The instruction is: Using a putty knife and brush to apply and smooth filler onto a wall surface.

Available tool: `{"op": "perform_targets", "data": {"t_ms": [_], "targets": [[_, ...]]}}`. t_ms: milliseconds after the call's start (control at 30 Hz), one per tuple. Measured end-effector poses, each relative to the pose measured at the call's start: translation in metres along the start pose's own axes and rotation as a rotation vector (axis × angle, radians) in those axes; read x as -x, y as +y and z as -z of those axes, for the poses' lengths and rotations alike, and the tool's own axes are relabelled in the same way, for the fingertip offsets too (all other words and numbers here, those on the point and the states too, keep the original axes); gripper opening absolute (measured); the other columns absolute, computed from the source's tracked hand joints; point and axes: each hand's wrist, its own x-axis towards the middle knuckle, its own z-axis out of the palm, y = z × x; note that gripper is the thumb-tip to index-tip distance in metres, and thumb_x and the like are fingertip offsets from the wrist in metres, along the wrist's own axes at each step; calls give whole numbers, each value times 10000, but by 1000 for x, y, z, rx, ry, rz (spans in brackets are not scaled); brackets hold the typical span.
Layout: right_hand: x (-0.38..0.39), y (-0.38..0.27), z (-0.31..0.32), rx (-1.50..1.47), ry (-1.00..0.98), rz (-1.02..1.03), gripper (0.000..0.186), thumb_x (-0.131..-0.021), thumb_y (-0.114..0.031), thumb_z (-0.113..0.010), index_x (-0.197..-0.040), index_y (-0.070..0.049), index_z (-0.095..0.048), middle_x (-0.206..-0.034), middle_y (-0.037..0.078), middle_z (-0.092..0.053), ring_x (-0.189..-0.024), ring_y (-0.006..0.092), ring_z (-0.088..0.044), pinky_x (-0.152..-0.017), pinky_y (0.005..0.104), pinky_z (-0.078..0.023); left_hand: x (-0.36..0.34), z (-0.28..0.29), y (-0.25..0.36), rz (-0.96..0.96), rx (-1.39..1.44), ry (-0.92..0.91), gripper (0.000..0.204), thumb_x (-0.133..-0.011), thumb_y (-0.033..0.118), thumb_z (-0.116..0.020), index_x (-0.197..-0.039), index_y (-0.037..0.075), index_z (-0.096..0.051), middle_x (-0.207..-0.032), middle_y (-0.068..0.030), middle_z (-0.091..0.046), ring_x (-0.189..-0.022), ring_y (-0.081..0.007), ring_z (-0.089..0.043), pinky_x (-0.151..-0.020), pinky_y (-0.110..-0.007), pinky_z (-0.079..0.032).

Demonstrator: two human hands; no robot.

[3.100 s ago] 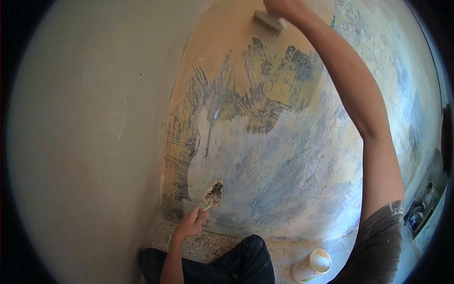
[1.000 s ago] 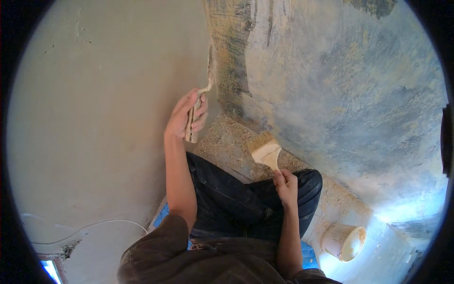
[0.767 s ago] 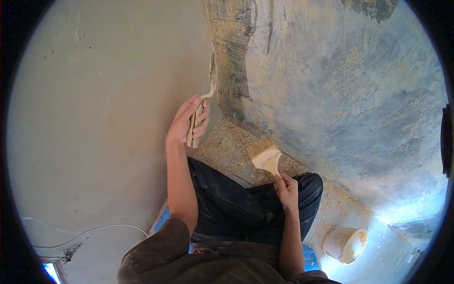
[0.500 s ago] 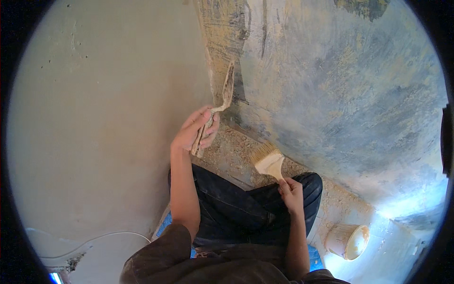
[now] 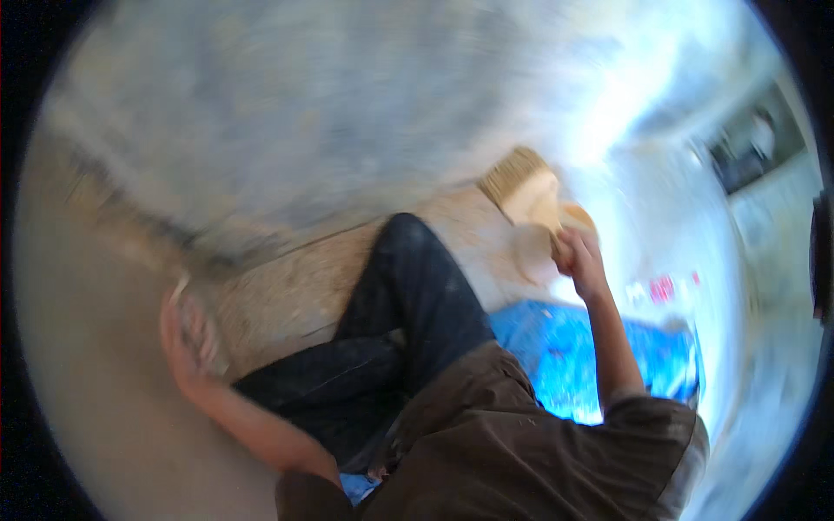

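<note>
Nearest, the brown shirt (image 5: 521, 434) and the dark trousers (image 5: 426, 286) fill the bottom and middle of the view, which has swung round toward the person's right since half a second ago and is smeared by the motion. The left hand (image 5: 187, 334) is now low at the left, close to the tan wall (image 5: 95, 365); its fingers are curled round the handle of the trowel (image 5: 180, 286), whose blade is lost in blur, so I cannot tell whether it meets the wall or carries any material. Half a second ago that blade stood clearly in front of the corner.

The right hand (image 5: 580, 260) grasps the handle of the wide flat brush (image 5: 530, 195). The brush was over the crumb-strewn floor (image 5: 278, 300) by the knee; it now reaches out beside the bucket (image 5: 532, 256), overlapping it in view. Whether they touch cannot be told; the bristles point up and away from the bucket's mouth. For the work, this looks like a pause in wall contact, with attention shifted to the bucket side.

Beyond lie the blue sheet (image 5: 556, 347), right of the knees, then the mottled grey-blue wall (image 5: 347, 113), and farthest, a dark recess (image 5: 747, 148).
</note>
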Motion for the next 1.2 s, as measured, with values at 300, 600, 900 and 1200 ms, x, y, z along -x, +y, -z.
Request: {"op": "perform_targets", "data": {"t_ms": [300,600,900,1200], "targets": [[12,92,161,356,449,14,248,-924,-245,-619,-784,-46,-569,-533,-43,-433,-372,72,-391,-330,260,-289,47,0,-38,-147,34,-484,359,-984,420,-521,-1133,95,-497,-768,8,-464,-388,-59,-302,-320,-222,-222],[-33,125,134,1037,534,31,512,-881,-487,-566,-1005,-9,-703,-794,224,-694,-767,374,-683,-695,463,-522,53,8,-28,-162,-17,-419,316,-999,387,-504,-1118,94,-492,-735,14,-429,-404,-49,-296,-331,-207,-205],[-54,138,132,1421,416,87,497,-911,-498,-499,-959,-40,-685,-878,222,-687,-800,378,-665,-850,578,-378,41,5,-41,-119,43,-408,313,-1004,387,-503,-1084,86,-474,-709,8,-411,-385,-60,-293,-317,-215,-203],[-45,128,142,1357,454,148,434,-858,-470,-585,-951,-53,-663,-1037,166,-634,-1004,329,-580,-880,565,-318,31,0,-35,-82,-17,-567,408,-982,444,-520,-1167,82,-498,-884,-26,-509,-426,-54,-347,-350,-201,-245]]}}
